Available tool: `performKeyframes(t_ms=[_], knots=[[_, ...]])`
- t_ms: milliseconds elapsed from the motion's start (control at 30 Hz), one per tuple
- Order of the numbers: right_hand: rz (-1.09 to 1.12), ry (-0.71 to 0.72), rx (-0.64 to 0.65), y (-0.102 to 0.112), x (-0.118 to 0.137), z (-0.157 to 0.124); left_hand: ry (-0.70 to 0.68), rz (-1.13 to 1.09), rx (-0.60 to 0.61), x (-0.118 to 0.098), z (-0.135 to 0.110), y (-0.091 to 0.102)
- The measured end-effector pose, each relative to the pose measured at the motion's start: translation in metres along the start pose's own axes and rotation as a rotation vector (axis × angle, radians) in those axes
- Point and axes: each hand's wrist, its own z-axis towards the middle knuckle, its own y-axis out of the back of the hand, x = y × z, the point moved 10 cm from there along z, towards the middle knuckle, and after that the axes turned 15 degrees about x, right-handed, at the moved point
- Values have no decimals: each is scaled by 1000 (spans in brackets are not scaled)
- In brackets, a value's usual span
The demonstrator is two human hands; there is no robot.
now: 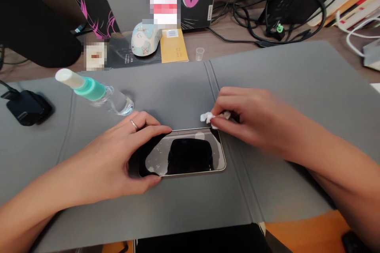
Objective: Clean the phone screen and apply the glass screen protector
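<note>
A smartphone (pixel 190 154) lies screen up on the grey desk mat (pixel 166 209), its dark glass mirroring the surroundings and dotted with small specks at the left. My left hand (pixel 130 150), with a ring on one finger, grips the phone's left end, thumb on the near edge and fingers on the far edge. Pinched in my right hand (pixel 246 116) is a crumpled white tissue (pixel 209 118), at the phone's far right corner. Just beyond my left hand stands a clear spray bottle (pixel 115 99) with a teal collar and white cap.
A patterned mouse (pixel 146 38), a small clear cup (pixel 200 53) and a laptop (pixel 196 4) are at the back. Black cables (pixel 255 23) tangle at the back right. A black charger (pixel 28 106) sits at the left.
</note>
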Motion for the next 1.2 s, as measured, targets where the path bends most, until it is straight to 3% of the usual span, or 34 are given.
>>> performKeyframes(t_ms=[67,233,367,500,667,767,933,1067,1200], knots=[[-13,-21,-42,4,0,-1,-7,-7,-1,0,0,0],[75,10,159,-22,-3,1,-7,-5,0,1,0,0],[6,-5,134,-15,-8,-4,5,-16,6,3,1,-1],[95,-14,38,4,-5,-5,-18,-20,38,2,2,-2],[124,28,154,-17,3,1,-26,4,53,5,2,-2],[100,16,121,-18,1,1,-31,10,61,6,2,-3],[63,47,209,-22,2,-4,-54,-2,36,5,3,0],[-16,69,146,-16,8,-6,-59,-11,23,5,4,1],[-21,129,252,-25,23,-12,-68,2,30,4,5,1]])
